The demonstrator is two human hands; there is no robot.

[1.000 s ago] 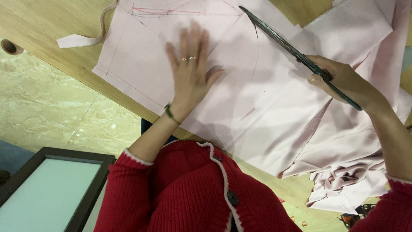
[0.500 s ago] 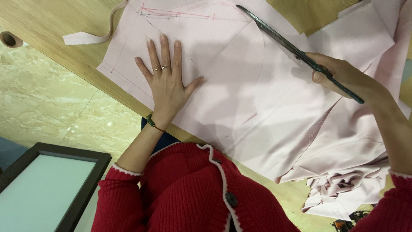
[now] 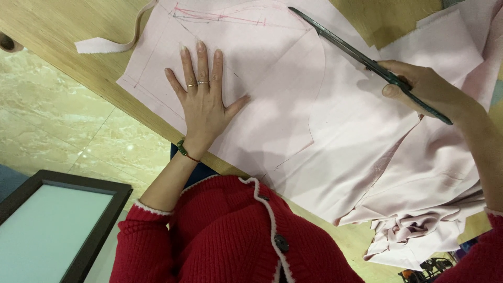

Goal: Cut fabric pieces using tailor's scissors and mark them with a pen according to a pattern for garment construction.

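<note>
Pink fabric (image 3: 293, 105) lay spread on the wooden bench (image 3: 47, 36), mid-cut; the left hand (image 3: 201, 102) pressed flat and open on it, while the right hand (image 3: 424, 86) gripped long scissors (image 3: 361, 57). Continuing would need steady guidance along the drawn line. Since half a second earlier, little had shifted

This looks like a sewing or tailoring workroom: pale pink fabric (image 3: 293, 120) marked with drawn pattern lines lies spread over a wooden cutting table (image 3: 57, 31), with long dark shears (image 3: 361, 60) and a loose fabric strip (image 3: 112, 42). The floor (image 3: 47, 131) is polished marble-like tile
</note>
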